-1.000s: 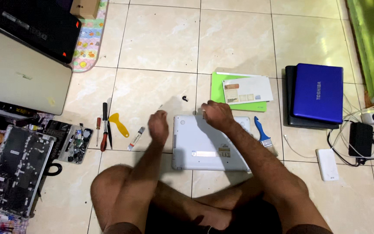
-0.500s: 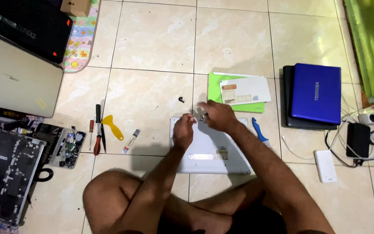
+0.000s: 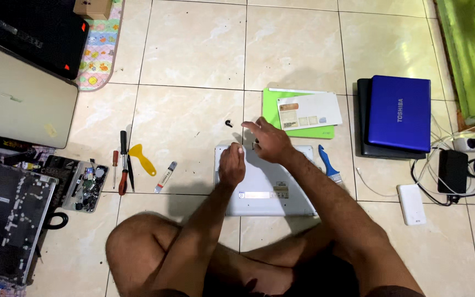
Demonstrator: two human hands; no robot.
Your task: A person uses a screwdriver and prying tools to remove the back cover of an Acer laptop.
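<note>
Tiled floor (image 3: 193,55): both hands on white laptop (image 3: 265,187), screwdrivers (image 3: 123,165) nearby.

Floor (image 3: 193,49): glossy beige tiles w/ dark grout, soft indoor light. Colourful play mat (image 3: 101,52) top left; green mat (image 3: 471,55) along right edge.

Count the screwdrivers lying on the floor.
2: a long black-handled screwdriver and a short red-handled screwdriver, side by side left of the yellow pry tool. More may hide in the clutter at far left.
</note>
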